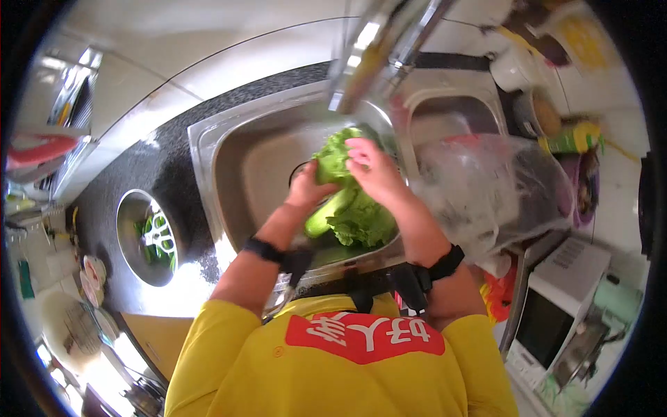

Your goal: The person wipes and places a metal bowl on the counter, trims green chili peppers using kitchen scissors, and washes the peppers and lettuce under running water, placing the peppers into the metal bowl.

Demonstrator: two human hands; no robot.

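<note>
My left hand (306,187) holds a bright green head of lettuce (336,151) over the large sink basin (243,160), thumb pointing inward. My right hand (375,170) has its fingers curled at the lettuce's upper right side; they are slightly blurred. Below my hands in the basin lie more frilly lettuce leaves (361,221) and a smooth pale green piece (325,217), perhaps a vegetable. Part of a dark round rim shows behind my left hand. The metal faucet (358,59) rises above the far side of the basin.
A metal bowl (125,240) with green pieces and a white slotted tool (161,233) stands on the dark counter (167,181) at left. Right of the basin are a smaller sink (455,115), a clear plastic bag (479,184) and a white microwave (556,313).
</note>
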